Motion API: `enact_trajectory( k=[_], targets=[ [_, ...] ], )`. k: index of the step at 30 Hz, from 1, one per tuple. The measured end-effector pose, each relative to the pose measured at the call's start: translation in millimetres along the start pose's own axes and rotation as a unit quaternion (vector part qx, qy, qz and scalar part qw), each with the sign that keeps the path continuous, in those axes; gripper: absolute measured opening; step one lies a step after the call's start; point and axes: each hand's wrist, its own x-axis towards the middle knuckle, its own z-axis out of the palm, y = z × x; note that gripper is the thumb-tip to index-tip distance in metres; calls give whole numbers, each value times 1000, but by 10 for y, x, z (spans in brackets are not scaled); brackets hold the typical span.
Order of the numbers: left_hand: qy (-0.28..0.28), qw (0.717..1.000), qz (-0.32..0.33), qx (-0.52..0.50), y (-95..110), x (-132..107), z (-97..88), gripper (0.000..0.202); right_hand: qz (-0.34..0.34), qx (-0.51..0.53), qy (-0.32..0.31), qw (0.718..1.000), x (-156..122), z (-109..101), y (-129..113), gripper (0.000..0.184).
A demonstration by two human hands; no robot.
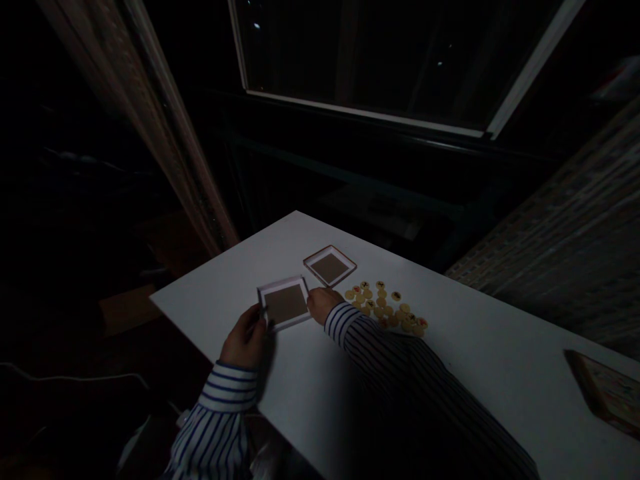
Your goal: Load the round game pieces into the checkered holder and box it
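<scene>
My left hand (246, 339) grips the left edge of a shallow box half (293, 324) with white inner walls and a grey-brown floor. My right hand (321, 304) is closed on the same piece's right edge. A similar shallow box half (345, 272) lies open side up on the table just beyond my right hand. Right of that hand, round xiangqi pieces (381, 302) lie in a loose heap, some showing black or red characters, others blank side up. My right sleeve partly hides the near side of the heap.
The white table (210, 293) has its far corner toward a dark window (360, 60). A flat box with a patterned top (613, 393) sits at the table's right side. Curtains (165, 127) hang left and right. A white cable (75, 378) runs at lower left. The room is dim.
</scene>
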Motion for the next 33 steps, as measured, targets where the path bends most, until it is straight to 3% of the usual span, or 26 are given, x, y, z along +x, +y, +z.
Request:
enact_trajectory(
  k=[5,14,23,33],
  targets=[
    [48,999,-10,-9,94,-15,-15,42,3,11,14,1000,-54,-52,20,33],
    [53,996,-17,-67,218,-49,8,43,-5,34,51,998,-235,-191,82,31],
    [20,993,-15,-113,303,-102,105,47,0,118,92,989,-387,-294,219,29],
    [-14,995,-4,-96,448,-185,227,50,5,191,108,976,-627,-394,429,33]
  ],
)
